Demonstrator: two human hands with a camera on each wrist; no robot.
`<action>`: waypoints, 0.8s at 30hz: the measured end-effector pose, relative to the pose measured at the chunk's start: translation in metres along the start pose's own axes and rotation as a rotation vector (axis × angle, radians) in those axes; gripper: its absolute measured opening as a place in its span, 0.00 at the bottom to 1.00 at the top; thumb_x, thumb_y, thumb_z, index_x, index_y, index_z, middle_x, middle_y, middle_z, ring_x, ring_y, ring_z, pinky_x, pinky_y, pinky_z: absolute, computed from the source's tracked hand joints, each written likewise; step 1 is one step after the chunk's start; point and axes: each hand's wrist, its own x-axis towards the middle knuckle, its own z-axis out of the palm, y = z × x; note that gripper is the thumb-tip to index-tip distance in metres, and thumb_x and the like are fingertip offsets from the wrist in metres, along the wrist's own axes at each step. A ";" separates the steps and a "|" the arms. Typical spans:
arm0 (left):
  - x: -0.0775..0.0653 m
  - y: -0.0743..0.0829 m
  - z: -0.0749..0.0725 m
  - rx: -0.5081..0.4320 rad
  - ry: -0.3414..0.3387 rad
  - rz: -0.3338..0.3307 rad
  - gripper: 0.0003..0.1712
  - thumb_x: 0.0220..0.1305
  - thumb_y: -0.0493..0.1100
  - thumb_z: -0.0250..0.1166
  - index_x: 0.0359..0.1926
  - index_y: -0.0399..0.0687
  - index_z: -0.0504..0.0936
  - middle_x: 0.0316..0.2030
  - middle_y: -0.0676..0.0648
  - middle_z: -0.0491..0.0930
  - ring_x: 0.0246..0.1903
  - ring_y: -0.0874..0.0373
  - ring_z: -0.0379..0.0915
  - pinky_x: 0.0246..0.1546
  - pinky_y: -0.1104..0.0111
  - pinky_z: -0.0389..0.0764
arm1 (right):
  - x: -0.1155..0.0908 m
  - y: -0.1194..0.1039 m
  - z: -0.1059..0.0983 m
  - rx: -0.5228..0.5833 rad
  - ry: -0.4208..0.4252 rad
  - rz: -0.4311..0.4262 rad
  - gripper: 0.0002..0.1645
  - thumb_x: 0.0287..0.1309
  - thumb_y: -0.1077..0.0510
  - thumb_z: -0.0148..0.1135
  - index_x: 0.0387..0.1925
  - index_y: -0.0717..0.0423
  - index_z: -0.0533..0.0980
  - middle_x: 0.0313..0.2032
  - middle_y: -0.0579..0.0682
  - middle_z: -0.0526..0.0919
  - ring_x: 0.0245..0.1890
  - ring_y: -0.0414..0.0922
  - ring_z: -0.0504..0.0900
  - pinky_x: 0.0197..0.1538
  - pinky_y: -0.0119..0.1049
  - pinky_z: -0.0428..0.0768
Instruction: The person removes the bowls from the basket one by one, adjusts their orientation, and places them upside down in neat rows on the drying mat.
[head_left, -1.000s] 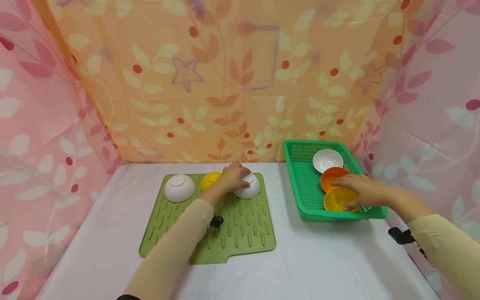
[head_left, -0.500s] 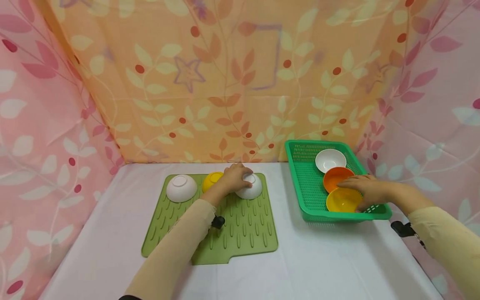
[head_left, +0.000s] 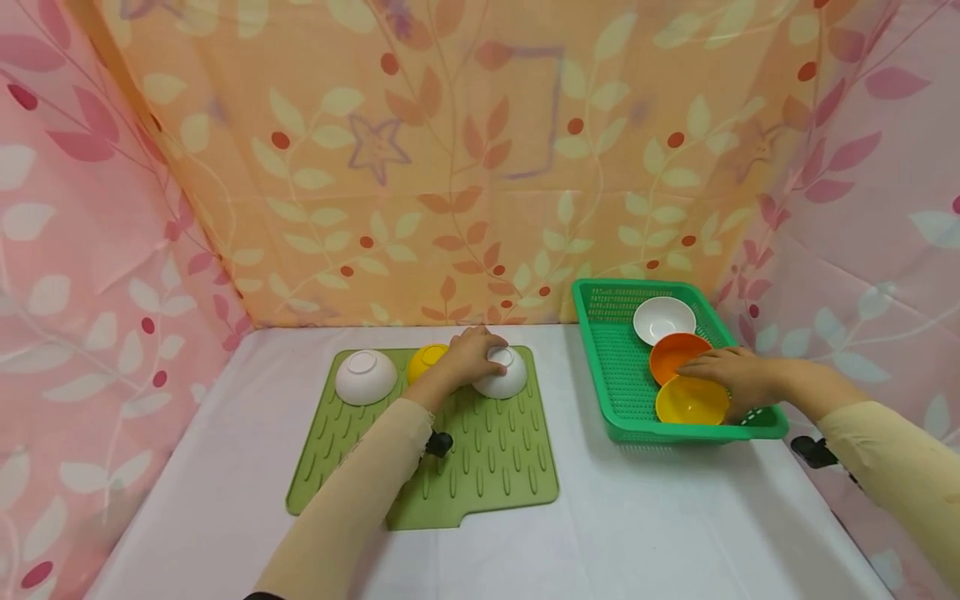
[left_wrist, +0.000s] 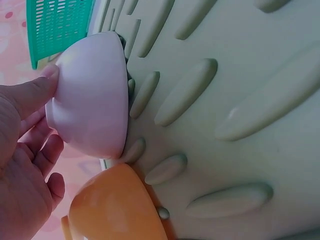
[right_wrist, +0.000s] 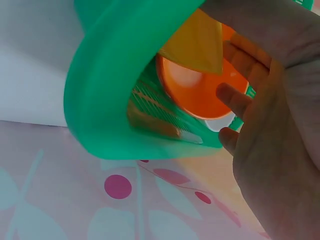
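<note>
My left hand [head_left: 470, 354] pinches the foot of an upturned white bowl [head_left: 504, 379] at the right back of a green drying mat [head_left: 487, 458]. In the left wrist view its thumb presses the base of that white bowl [left_wrist: 92, 95], and the lower fingers curl loosely. My right hand [head_left: 738, 379] reaches into a green basket [head_left: 592, 367] and grips a yellow bowl [head_left: 690, 404] at its rim, with the thumb on the right side. An orange bowl [head_left: 675, 354] lies just behind it, overlapping the yellow bowl [right_wrist: 195, 42] in the right wrist view. The right thumb is hidden there.
Another white bowl [head_left: 663, 319] sits at the back of the basket. On the mat, an upturned yellow bowl [head_left: 426, 360] and a further upturned white bowl [head_left: 365, 377] stand left of my left hand. Patterned cloth [head_left: 450, 208] walls the white table.
My right thumb has moved out of the yellow bowl to its right side, the fingers staying at the far rim. The left hand keeps its place; the view has shifted slightly.
</note>
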 end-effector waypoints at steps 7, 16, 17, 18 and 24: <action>0.000 0.002 -0.001 -0.022 -0.011 -0.014 0.31 0.62 0.55 0.74 0.65 0.55 0.81 0.59 0.47 0.77 0.60 0.50 0.69 0.56 0.54 0.65 | 0.003 0.002 0.003 0.010 0.004 -0.008 0.59 0.38 0.46 0.85 0.73 0.53 0.69 0.69 0.59 0.72 0.68 0.68 0.64 0.65 0.78 0.54; 0.001 0.002 0.000 -0.035 -0.006 -0.007 0.31 0.62 0.55 0.74 0.64 0.55 0.81 0.56 0.47 0.77 0.58 0.50 0.68 0.55 0.54 0.65 | 0.009 0.010 0.004 0.209 -0.076 0.060 0.65 0.39 0.39 0.84 0.75 0.59 0.63 0.71 0.68 0.66 0.67 0.74 0.61 0.61 0.79 0.60; 0.001 0.002 0.001 -0.030 -0.005 -0.004 0.31 0.62 0.55 0.74 0.65 0.55 0.81 0.56 0.47 0.77 0.58 0.51 0.68 0.55 0.54 0.65 | 0.009 0.011 0.004 0.219 -0.078 0.060 0.65 0.40 0.39 0.83 0.75 0.60 0.63 0.70 0.69 0.66 0.66 0.73 0.62 0.60 0.78 0.63; 0.001 0.001 0.002 -0.026 -0.001 -0.002 0.31 0.62 0.55 0.74 0.64 0.55 0.81 0.56 0.48 0.77 0.58 0.51 0.68 0.55 0.54 0.65 | 0.010 0.011 0.005 0.231 -0.074 0.056 0.65 0.41 0.39 0.83 0.75 0.60 0.63 0.70 0.69 0.66 0.66 0.72 0.63 0.60 0.77 0.65; 0.003 -0.002 0.003 -0.017 0.008 0.001 0.31 0.62 0.56 0.74 0.65 0.56 0.81 0.55 0.48 0.77 0.58 0.51 0.68 0.55 0.54 0.65 | 0.008 0.009 0.008 0.250 -0.004 0.047 0.60 0.44 0.39 0.81 0.73 0.62 0.65 0.68 0.67 0.69 0.64 0.69 0.66 0.60 0.73 0.69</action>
